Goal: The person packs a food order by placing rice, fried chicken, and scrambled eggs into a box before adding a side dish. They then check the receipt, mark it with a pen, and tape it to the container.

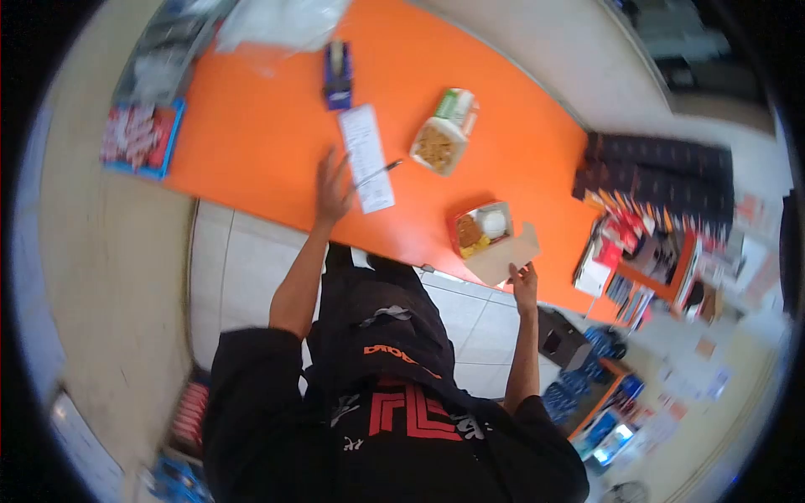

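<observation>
My left hand (333,191) hovers at the table's near edge with its fingers spread, holding nothing. Beside it lies a long white printed slip (366,159), with a dark pen (381,172) resting across it. My right hand (525,285) pinches the raised lid (511,253) of a red-sided cardboard meal box (458,236). Inside that box are a round white portion, probably rice (493,223), a brown fried piece (469,230) and something yellow (475,246). Farther back, a second open carton (454,105), green and white, contains brown crumbly food (435,149).
A blue tape dispenser (338,80) stands on the orange table (260,126), near clear plastic bags (281,23). Grey bins (163,63) and a blue-edged picture board (141,138) line the left end. Stacked dark boxes (658,172) and an orange rack (671,268) occupy the right.
</observation>
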